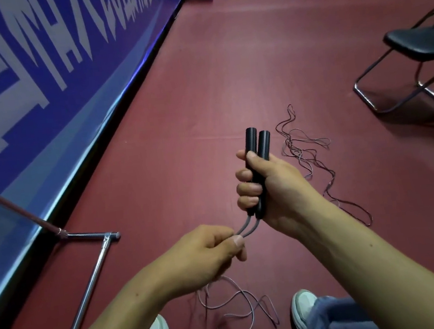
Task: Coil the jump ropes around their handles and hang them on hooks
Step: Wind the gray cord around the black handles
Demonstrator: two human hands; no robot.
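**Lower left of frame.** A chrome tube stand (88, 290) lies along the floor beside the blue banner wall. No hook is in view.

**Lower centre.** My left hand (207, 252) is closed in a pinch: thumb and fingers grip the two cord strands (247, 228) just below the point where they leave the handles. Below this hand the loose cord (237, 304) trails in open loops on the floor between my shoes.

**Centre.** The two black handles (251, 144) stand side by side, touching, roughly upright with their cord ends down. My right hand (278, 187) is wrapped round both, fingers curled over the front and thumb across the upper part.

**Right of centre.** A second tangle of thin cord (296, 149) lies on the floor. I cannot tell whether it belongs to the rope in hand or to another.

**Upper right.** A folding chair (421, 42) stands well apart.

**Handling notes (judgement).**
- The cord is thin, limp and light. It will kink and snag on itself, so feed it under slight tension.
- The handles are rigid and smooth. Grip them at mid-length, leaving the upper part free to take the turns.
- Hold the cord close to the handle ends. A loose first turn would probably slip.
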